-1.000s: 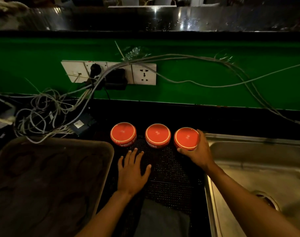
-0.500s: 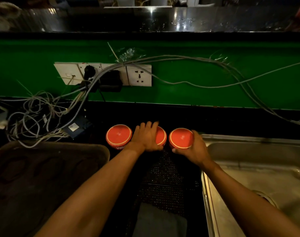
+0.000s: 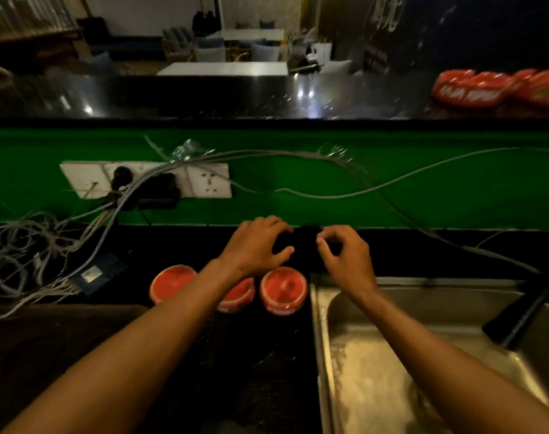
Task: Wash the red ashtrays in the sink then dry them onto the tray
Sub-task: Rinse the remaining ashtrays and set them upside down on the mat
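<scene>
Three round glossy red ashtrays [image 3: 284,289]

We see two bare forearms reaching in from the bottom edge, uncovered to the frame's edge, ending in the bare left hand [image 3: 256,245] and right hand [image 3: 345,260]; their fingers look blurred.

You have a single view, from the head-worn camera. It looks forward and steeply down onto the black counter [image 3: 204,245], close enough that both forearms enter from the bottom edge. The green back panel [image 3: 298,170] crosses mid-frame beyond the counter. Above that panel the wide lens takes in the raised bar top [image 3: 204,95] and the room behind.
</scene>
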